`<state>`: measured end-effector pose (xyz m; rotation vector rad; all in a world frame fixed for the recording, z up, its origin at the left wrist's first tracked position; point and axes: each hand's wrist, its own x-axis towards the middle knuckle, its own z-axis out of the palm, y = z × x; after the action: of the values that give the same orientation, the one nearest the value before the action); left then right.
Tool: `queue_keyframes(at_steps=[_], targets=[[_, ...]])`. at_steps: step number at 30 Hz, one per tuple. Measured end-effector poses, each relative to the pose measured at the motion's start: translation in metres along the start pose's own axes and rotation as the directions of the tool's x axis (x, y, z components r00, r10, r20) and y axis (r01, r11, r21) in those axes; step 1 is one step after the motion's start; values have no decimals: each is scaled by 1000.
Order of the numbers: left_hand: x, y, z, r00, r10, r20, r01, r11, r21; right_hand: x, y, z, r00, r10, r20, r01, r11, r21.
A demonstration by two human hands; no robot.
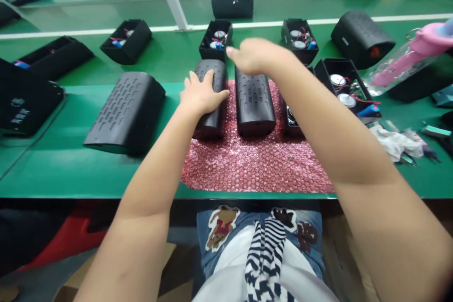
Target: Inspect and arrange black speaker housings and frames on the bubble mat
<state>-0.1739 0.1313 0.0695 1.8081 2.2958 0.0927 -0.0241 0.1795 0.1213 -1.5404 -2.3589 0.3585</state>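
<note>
My left hand (203, 94) lies across the top of a narrow black speaker (212, 122), its fingers spread and its thumb at the right edge. Above the far end of a second black speaker (255, 104), my right hand (253, 56) is curled closed, thumb to the left. Anything inside those fingers is hidden. Both speakers have rows of raised marks on top and lie side by side on pink bubble wrap (255, 170). My right forearm partly covers another black housing (292, 120) on the wrap.
Open black housings with red wires stand behind, including one housing (215, 40) at centre and a larger one (348, 87) at right. A closed speaker (125, 113) sits at left. A pink-topped bottle (406, 59) and crumpled white tissue (392, 141) lie right on the green table (81, 174).
</note>
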Motion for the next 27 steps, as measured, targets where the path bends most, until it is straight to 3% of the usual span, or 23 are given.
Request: queue_keyframes(at_steps=[3,8,10,12,14,17,19,21,23,24,27], targets=[[1,-1,1,998,22,-58,-21,1000,11,-11,3,0,999,37,-28,-37,999,-16],[7,-2,6,996,54,-69,-52,998,30,-25,10,59,992,103,67,-101,994,-39],[7,1,0,998,49,-38,-49,999,8,-25,11,67,992,108,58,-107,994,-18],[1,5,-17,996,59,-64,-59,998,-11,-24,11,58,995,98,-9,-98,995,13],[-13,9,-41,979,112,-173,-114,993,-3,-25,10,39,993,84,-85,-78,994,74],[-32,10,-70,902,214,-374,-222,975,22,-28,11,15,976,44,-213,-14,990,142],[-35,8,-70,863,256,-435,-259,964,55,-33,14,15,965,-35,-261,69,990,120],[-26,4,-52,875,290,-389,-266,957,116,-41,17,28,979,-143,-148,155,985,77],[-12,-2,-25,948,266,-176,-240,958,160,-48,18,45,979,-198,41,196,979,46],[-4,-4,-12,964,264,-41,-254,954,160,-51,18,52,972,-207,112,204,978,39],[9,-10,7,965,261,18,-260,951,169,-57,17,53,962,-230,150,217,971,99]])
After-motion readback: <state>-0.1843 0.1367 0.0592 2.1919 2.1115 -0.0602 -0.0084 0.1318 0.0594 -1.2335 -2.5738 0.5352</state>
